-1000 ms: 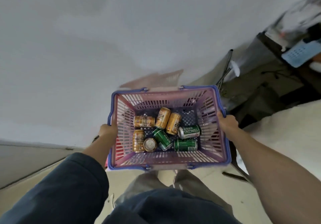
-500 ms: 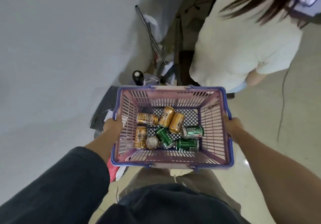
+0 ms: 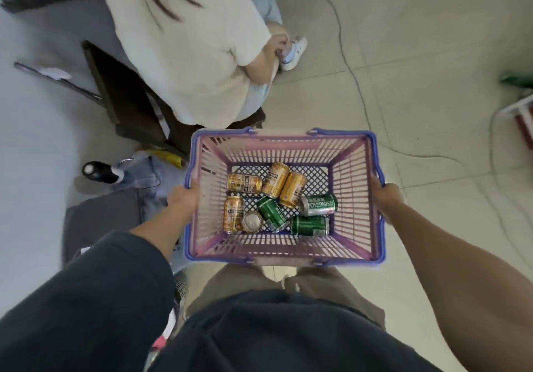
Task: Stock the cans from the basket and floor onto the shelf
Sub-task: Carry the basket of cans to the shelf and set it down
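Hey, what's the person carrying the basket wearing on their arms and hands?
The left arm has a dark navy sleeve, loose and pushed up so the forearm is bare. The right arm shows no sleeve at all in view. Both the left hand and the right hand are bare: no gloves, and no watch or rings that I can see.

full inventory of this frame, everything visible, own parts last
basket: 1, pink with purple rim, held at centre
gold cans: 4, gold, lying at basket's left and middle
green cans: 3, green, lying at basket's right and middle
upright can: 1, silver top, beside the gold cans
seated person: 1, cream top, ahead on a dark chair
black bottle: 1, floor at left
cable: 1, thin, across floor tiles
left hand: grips left rim
right hand: grips right rim
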